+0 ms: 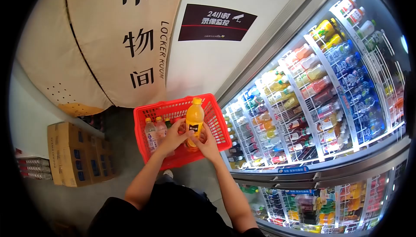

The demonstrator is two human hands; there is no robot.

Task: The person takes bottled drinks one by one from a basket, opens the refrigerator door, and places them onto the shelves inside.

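Note:
An orange drink bottle [196, 118] with a yellow cap and a black label stands upright over the red basket [141, 126]. My left hand [174, 136] holds it from the left, around its lower part. My right hand [207, 144] is closed on its lower right side. Inside the basket, on the left, are a clear bottle [151, 135] with a yellow cap and a pinkish bottle [160, 127] beside it. A green item shows partly behind my left hand. The rest of the basket's contents is hidden by my hands.
A lit refrigerated case [277, 170] with rows of bottles fills the right side. Cardboard boxes [69, 154] stand on the floor at left, next to stacked cans [34, 168]. A beige curtain [95, 33] and a dark wall sign [216, 22] are ahead.

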